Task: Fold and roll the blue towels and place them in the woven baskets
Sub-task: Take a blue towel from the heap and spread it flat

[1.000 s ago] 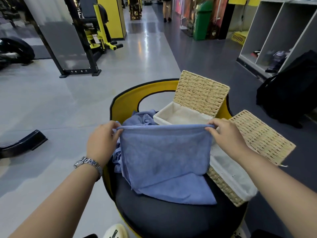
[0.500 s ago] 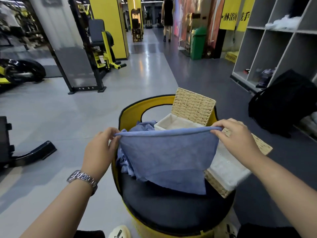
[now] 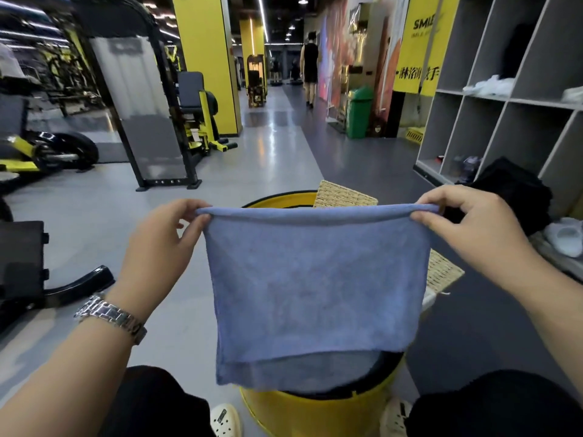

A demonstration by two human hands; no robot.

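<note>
Two hands pinching blue towel, baskets mostly hidden

A shiny grey floor, yellow pillars, gym machines, grey shelves and a green bin.

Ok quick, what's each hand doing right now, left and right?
Left hand: closed, pinching the blue towel at its top left corner.
Right hand: closed, pinching the top right corner of the same towel.
</note>
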